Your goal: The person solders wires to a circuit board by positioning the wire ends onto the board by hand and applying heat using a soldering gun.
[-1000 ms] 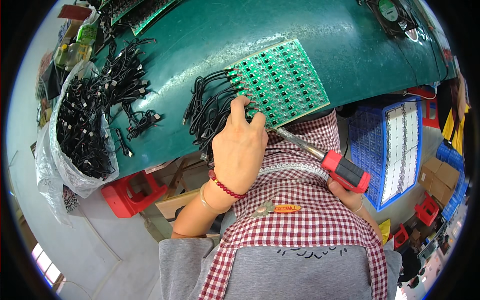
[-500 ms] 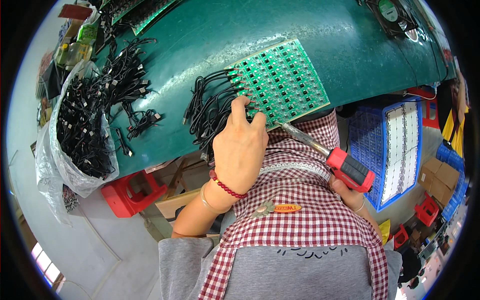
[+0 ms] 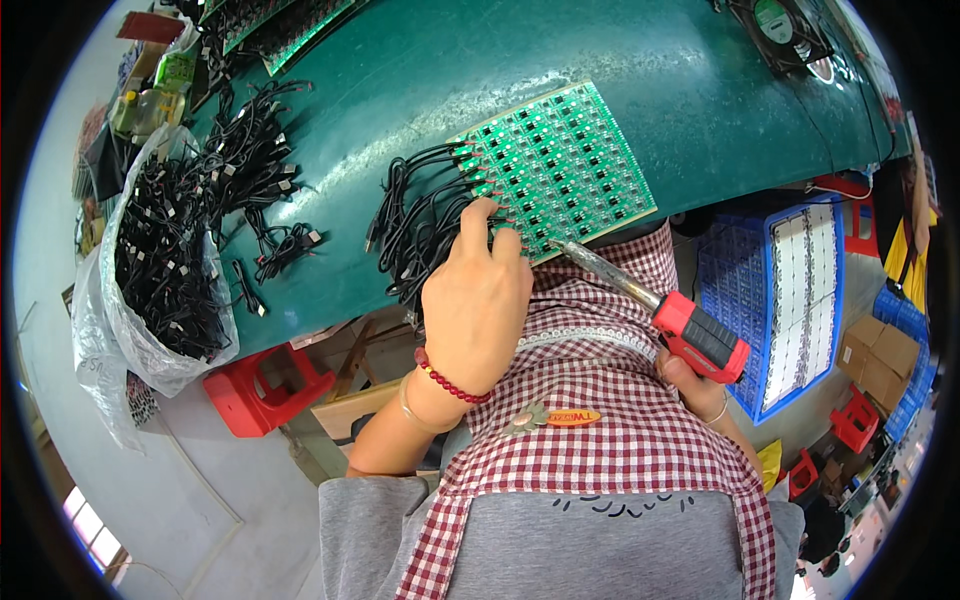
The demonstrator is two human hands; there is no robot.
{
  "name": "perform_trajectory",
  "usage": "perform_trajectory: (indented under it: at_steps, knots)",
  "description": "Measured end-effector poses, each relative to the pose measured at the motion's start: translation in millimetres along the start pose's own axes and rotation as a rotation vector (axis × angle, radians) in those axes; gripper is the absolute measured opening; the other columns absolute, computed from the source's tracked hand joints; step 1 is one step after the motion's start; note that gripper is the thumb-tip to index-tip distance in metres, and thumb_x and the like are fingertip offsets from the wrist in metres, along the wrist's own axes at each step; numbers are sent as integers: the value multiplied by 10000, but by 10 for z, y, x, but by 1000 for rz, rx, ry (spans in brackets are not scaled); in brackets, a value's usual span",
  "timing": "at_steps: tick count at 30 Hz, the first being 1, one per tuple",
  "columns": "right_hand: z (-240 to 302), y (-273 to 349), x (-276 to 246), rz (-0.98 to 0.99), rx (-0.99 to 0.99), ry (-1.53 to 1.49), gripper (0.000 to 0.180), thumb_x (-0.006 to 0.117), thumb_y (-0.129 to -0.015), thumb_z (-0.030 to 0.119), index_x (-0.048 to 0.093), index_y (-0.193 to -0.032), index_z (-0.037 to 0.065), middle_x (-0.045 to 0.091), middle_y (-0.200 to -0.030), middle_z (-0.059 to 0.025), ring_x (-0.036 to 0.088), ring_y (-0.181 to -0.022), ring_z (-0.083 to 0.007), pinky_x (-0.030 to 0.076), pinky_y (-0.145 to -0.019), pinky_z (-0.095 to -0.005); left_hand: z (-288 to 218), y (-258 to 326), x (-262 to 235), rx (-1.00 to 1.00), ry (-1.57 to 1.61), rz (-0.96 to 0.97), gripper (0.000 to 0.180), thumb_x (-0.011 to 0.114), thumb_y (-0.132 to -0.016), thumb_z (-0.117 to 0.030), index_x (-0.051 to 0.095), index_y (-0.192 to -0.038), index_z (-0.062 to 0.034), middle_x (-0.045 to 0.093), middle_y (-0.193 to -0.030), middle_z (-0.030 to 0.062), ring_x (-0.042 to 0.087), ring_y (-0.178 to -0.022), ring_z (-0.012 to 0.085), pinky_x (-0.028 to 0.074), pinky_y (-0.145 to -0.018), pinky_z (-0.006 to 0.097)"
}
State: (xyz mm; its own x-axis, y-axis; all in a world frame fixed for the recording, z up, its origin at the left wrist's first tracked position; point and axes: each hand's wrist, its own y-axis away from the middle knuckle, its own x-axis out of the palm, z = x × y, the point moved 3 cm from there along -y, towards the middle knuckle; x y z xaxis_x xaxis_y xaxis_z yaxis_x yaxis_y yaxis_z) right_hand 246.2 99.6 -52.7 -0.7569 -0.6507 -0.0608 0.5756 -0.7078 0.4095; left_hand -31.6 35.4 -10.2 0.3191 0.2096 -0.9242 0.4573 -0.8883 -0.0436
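Note:
My left hand (image 3: 474,310) is at the lower left edge of a green circuit board panel (image 3: 560,160), its bent fingers closed around the end of a black cable, partly hidden. Several black cables (image 3: 405,205) lie bundled left of the board, their red and black wire ends along its left edge. In my right hand (image 3: 690,382) is a soldering iron (image 3: 705,335) with a red and black handle. Its metal tip reaches the board's lower edge, a little right of my left fingertips; exact contact cannot be made out.
A clear plastic bag (image 3: 165,270) full of black cables sits at the green table's (image 3: 700,90) left edge, loose cables beside it. More circuit boards (image 3: 290,35) lie at the back left, a fan (image 3: 785,30) at the back right. A blue crate (image 3: 770,300) stands below right.
My left hand has shifted slightly down and left at the board's edge. The board has moved a few pixels. The soldering iron stays almost in place, its tip at the lower edge.

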Motion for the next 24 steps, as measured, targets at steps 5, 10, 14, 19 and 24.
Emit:
perform_trajectory:
  at_steps: [5, 10, 14, 19, 24]
  knots:
    - [-36, -32, 28, 23, 20, 5, 243, 734, -763, 139, 634, -950, 19, 597, -890, -76, 579, -775, -187, 457, -703, -311, 61, -9, 20, 35, -16, -67, 64, 627, -796, -47, 594, -851, -49, 562, -1132, 78, 642, -797, 261, 527, -620, 359]
    - [-38, -65, 65, 73, -82, 103, 217, 730, -772, 147, 643, -932, 29, 598, -849, -78, 576, -755, -208, 451, -691, -328, 23, -43, 40, 69, -131, -24, 116, 646, -770, -40, 589, -871, -46, 547, -1017, 70, 560, -894, 240, 506, -646, 347]
    - [24, -71, 90, 59, -71, 63, 208, 729, -775, 149, 641, -923, 31, 598, -842, -77, 575, -748, -206, 446, -682, -324, 23, -81, -7, 145, -92, -32, 142, 649, -758, -41, 569, -876, -35, 529, -965, 79, 527, -854, 251, 489, -666, 352]
    - [-3, -65, 81, 78, -37, 108, 224, 730, -785, 158, 634, -938, 27, 602, -866, -72, 572, -760, -201, 449, -695, -325, 24, -21, 79, 125, -119, 4, 131, 609, -748, -25, 544, -862, -26, 511, -923, 101, 499, -862, 276, 452, -756, 368]
    - [-59, -28, 48, 59, 1, 59, 238, 733, -793, 166, 629, -961, 33, 597, -883, -62, 563, -778, -193, 448, -719, -326, 15, -46, 33, 121, -101, 6, 134, 552, -751, -11, 538, -882, -36, 493, -881, 103, 489, -865, 270, 436, -751, 370]
